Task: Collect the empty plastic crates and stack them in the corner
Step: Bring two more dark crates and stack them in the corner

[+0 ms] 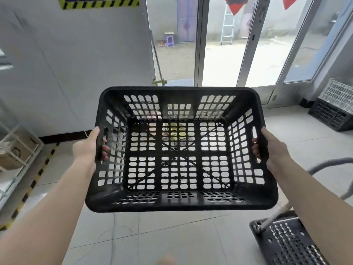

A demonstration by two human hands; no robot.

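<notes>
The room was the biggest thing before me: pale tiled floor [172, 236], a white wall [76, 64] on my left, and glass doors [219, 44] ahead giving onto a yard. In the far right corner stood a black crate [330, 115] on the floor with a white crate [338, 92] resting on it, which I took for the stack I was meant to add to.

I carried the empty black plastic crate [179, 150] level at chest height, open side up, clear of the floor and well apart from that corner. Holding it by both short ends kept it balanced and let me see the floor through its slotted base.

Low at my right sat a perforated black platform [286, 243] with a grey handle [328, 163], a trolley I judged. At my left a cardboard box [17, 152] sat on a white shelf [24, 131]; its printing was too blurred to read. A yellow-and-black hazard strip [32, 186] ran along the floor there, and another framed a sign high on the wall, its wording cut off.

My left hand [87, 148] and right hand [271, 150] were wide apart, each clamped on a handle slot, fingers hooked through.
</notes>
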